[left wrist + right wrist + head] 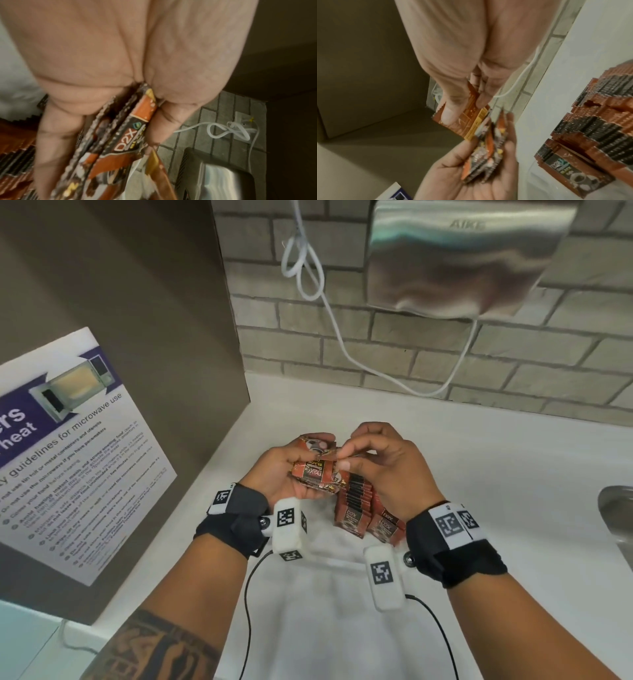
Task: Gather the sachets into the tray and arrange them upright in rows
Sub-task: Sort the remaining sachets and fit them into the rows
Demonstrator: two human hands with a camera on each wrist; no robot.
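A: The sachets (317, 470) look like glossy printed foil with serrated edges. The dryer (459, 258)?

B: Brushed metal, with a soft sheen. The wall (411, 350) is rough matt brick, the counter (479, 460) smooth white, the poster (78, 460) matt paper.

Head looks down; wrist views share sachets (126, 136).

Red-brown foil sachets (352, 508) marked "D2X" stand upright, packed face to face in two adjacent rows inside a white tray (318, 546). A further bundle of sachets (317, 470) is raised above the tray's far-left end, faces stacked together, edges uneven.
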